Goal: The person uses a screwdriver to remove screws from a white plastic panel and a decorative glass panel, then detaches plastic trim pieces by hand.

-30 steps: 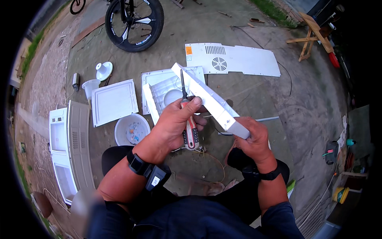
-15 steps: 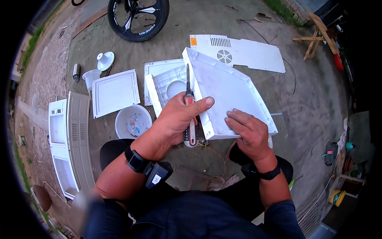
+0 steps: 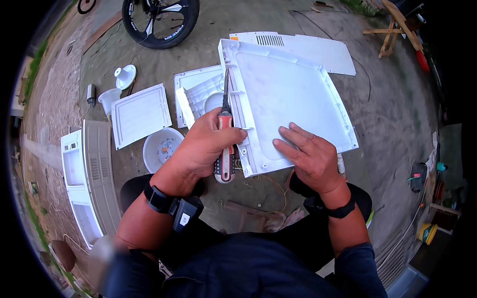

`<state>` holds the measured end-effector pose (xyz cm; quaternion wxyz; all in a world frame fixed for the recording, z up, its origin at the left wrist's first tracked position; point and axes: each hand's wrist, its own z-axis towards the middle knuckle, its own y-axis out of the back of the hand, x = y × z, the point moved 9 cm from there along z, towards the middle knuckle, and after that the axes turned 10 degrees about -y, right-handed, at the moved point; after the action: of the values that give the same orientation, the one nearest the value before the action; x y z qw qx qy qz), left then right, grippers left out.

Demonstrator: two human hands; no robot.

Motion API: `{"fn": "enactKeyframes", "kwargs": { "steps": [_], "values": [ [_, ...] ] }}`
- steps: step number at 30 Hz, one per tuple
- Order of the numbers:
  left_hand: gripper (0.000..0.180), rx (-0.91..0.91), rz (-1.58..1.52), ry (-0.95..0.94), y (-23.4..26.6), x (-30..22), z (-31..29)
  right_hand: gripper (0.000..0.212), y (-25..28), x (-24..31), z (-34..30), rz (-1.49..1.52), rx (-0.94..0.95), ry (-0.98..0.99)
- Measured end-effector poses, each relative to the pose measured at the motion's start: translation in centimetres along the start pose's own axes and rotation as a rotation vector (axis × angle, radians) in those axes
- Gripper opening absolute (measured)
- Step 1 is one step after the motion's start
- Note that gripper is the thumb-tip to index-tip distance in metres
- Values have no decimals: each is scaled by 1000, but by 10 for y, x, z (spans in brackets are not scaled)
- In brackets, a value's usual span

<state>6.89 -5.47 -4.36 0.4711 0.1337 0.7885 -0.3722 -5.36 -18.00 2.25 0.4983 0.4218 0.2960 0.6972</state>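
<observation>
My left hand (image 3: pixel 208 141) is wrapped round a screwdriver (image 3: pixel 225 149) with a red, grey and black handle, its dark shaft pointing away from me. The thumb of that hand rests against the left edge of a white plastic panel (image 3: pixel 293 89) with a raised rim. My right hand (image 3: pixel 315 159) grips the panel by its near edge, fingers on the broad face and the thumb hidden. The panel is tilted up in front of me, over other white parts. Behind it a ribbed white plastic piece (image 3: pixel 198 97) with a round opening is partly covered.
Left of me stand a white tub (image 3: pixel 161 140) of small parts, a flat white panel (image 3: pixel 140 116), a clear plastic cup (image 3: pixel 108 99) and a large two-part white housing (image 3: pixel 74 164). A vented white sheet (image 3: pixel 318 54) lies beyond, near a bicycle wheel (image 3: pixel 161 25).
Both hands have brought the panel round so its broad face shows more fully. The screwdriver and left hand have shifted slightly left; the right hand keeps its hold.
</observation>
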Motion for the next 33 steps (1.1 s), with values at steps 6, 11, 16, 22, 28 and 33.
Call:
{"fn": "enactKeyframes", "kwargs": {
  "steps": [6,11,16,22,28,33],
  "values": [
    [48,36,-20,-11,-4,-4,0,29,3,0,0,-48,-15,-5],
    [47,36,-38,-3,-5,-5,-1,29,5,0,0,-56,-21,-11],
    [46,63,-22,-3,1,0,0,29,7,0,0,-72,-28,-15],
    [47,68,-77,-16,-9,-6,-1,30,10,0,1,-83,-28,-11],
    [48,9,-54,-62,-5,5,2,34,3,-9,-1,-148,7,-35],
    [53,-5,-58,-154,-8,-12,7,58,12,-28,11,-140,115,-239]
  ]
}}
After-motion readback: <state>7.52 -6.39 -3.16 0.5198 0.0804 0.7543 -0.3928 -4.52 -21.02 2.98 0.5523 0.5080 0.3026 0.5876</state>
